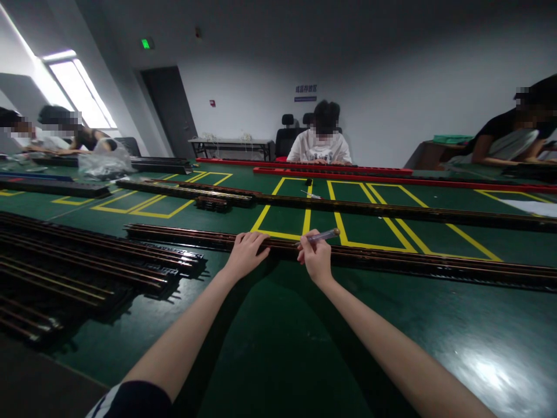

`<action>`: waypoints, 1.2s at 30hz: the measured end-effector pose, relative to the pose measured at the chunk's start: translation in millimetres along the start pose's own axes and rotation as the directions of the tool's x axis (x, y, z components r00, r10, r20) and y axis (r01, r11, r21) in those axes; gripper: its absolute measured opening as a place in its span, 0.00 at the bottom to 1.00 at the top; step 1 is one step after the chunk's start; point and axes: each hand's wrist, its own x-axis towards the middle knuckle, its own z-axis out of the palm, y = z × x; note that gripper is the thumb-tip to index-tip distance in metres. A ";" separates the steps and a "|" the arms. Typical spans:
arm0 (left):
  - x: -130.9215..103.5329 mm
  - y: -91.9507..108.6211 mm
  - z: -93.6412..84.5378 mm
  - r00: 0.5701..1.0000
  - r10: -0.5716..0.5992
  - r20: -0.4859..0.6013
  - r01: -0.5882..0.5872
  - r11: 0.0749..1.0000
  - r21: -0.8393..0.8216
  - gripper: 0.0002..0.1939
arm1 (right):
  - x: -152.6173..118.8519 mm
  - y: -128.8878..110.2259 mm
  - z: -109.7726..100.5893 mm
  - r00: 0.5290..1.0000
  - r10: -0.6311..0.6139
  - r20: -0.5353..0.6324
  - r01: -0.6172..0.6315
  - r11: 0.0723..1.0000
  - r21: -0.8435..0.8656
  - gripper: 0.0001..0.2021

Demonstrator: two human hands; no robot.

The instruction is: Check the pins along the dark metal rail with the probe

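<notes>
A long dark strip with copper-coloured lines (pixel 391 259) lies across the green table (pixel 278 325) in front of me. My left hand (pixel 247 253) rests on this strip, its fingers spread over the top and holding nothing. To its right, my right hand (pixel 317 259) is closed around a clear, purplish pen-like tool (pixel 324 235). The tool's thicker end points up to the right, and its thin tip is over the strip, between my hands. Whether the tip touches the strip cannot be made out.
Stacked dark strips (pixel 65 261) cover the left of the table. Behind my hands lie another long strip (pixel 348 208), a thin tool (pixel 310 194) and red rails (pixel 331 170). A plastic bag (pixel 105 159) is at the back left. Several people sit around the table.
</notes>
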 end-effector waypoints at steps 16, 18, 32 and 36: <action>0.6 4.8 0.0 1.000 -0.012 0.008 0.012 1.000 0.014 0.17 | 0.3 1.5 -8.4 0.992 -0.033 0.125 0.037 0.999 -0.031 0.19; 0.3 5.2 0.4 1.000 -0.008 0.003 0.008 1.000 0.025 0.18 | 0.4 0.0 -11.7 0.985 -0.037 0.167 0.043 0.998 -0.035 0.19; 4.0 -2.1 1.8 1.000 -0.007 0.006 0.008 0.992 -0.127 0.15 | -2.9 0.9 -17.9 0.989 -0.017 0.145 0.027 0.998 -0.064 0.19; 6.4 -3.9 0.4 0.998 -0.044 0.040 0.051 0.982 -0.181 0.15 | -3.3 2.8 -18.4 0.988 -0.019 0.155 0.032 0.996 -0.081 0.17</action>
